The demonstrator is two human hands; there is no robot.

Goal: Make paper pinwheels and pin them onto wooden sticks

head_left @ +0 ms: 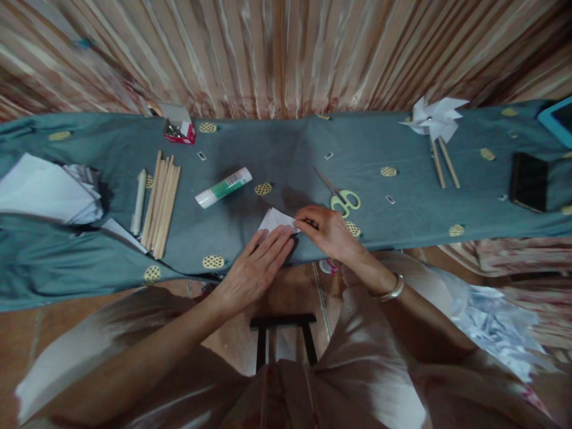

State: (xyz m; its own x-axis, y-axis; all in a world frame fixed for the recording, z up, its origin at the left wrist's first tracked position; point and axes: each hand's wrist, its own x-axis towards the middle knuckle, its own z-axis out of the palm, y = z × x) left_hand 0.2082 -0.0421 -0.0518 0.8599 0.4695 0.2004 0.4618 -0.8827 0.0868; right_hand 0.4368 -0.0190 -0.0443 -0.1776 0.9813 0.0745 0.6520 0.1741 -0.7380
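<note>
A small folded piece of white paper (pixel 273 219) lies near the front edge of the cloth-covered table. Across its lower part my left hand (pixel 257 262) rests flat, fingers stretched out and pressing on it. My right hand (pixel 328 231), with a bangle at the wrist, pinches the paper's right corner between thumb and fingers. Just beyond the right hand are scissors (pixel 345 201) with light green handles, blades pointing away to the left. A white and green glue stick (pixel 224 187) lies to the left, beyond the paper.
At left are wooden sticks (pixel 161 205), a white pen-like stick (pixel 139 202), stacked white paper (pixel 38 187) and a red box of small metal pieces (pixel 179 132). Paper pinwheels on sticks (pixel 433 119), a dark phone-like object (pixel 529 182) and a blue-edged object (pixel 556 122) lie at right.
</note>
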